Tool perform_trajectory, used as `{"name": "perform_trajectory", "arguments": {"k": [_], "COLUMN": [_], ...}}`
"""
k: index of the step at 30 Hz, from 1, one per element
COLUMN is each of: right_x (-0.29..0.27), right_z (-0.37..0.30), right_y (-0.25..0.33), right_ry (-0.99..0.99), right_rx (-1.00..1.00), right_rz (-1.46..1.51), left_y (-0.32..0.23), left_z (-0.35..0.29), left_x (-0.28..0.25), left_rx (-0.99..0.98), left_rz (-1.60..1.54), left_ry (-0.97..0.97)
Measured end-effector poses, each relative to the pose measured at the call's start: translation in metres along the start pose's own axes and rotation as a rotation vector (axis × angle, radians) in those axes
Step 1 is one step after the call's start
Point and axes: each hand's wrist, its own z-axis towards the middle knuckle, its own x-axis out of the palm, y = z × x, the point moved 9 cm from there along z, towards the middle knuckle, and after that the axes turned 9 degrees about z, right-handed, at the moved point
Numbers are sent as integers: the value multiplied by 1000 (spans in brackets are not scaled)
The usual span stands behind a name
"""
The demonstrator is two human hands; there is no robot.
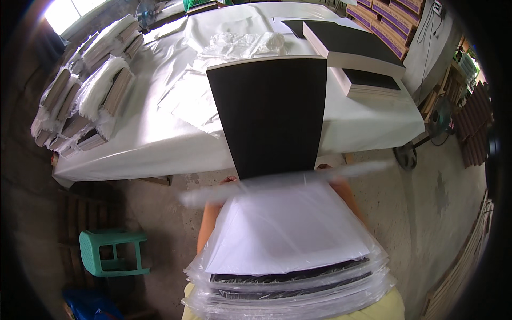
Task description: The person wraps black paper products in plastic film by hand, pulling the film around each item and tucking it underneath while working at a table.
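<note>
A black rectangular board (269,114) stands slanted against the table's near edge, its lower end at the mouth of a clear plastic bag (352,172). The bag's mouth stretches sideways in front of me, blurred. At its left part my left hand (228,181) closes on the plastic, fingertips just showing. Over on the other side, my right hand (324,168) grips the bag too, mostly hidden behind it. Below lies a white sheet (288,229) on top of several black boards in clear bags (290,285), piled on my lap.
A table (133,154) with a white cover spans the far side. On it are wrapped bundles (98,88) at left, crumpled clear plastic (242,45), and stacks of black boards (362,45) at right. A green stool (112,253) stands left; a fan (441,120) and cartons (386,21) are right.
</note>
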Motion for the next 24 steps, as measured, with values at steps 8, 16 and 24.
{"name": "perform_trajectory", "arguments": {"k": [8,16,24], "right_x": [12,48,25], "right_z": [-2,-23,-8], "right_y": [-8,13,8], "right_ry": [127,307,-98], "right_rx": [-329,-753,84], "right_rz": [-368,-577,-379], "left_y": [18,45,-114], "left_z": [-1,73,-43], "left_x": [20,-50,-22], "left_rx": [-18,208,555], "left_rz": [-216,338,683], "left_ry": [-145,-454,-887]}}
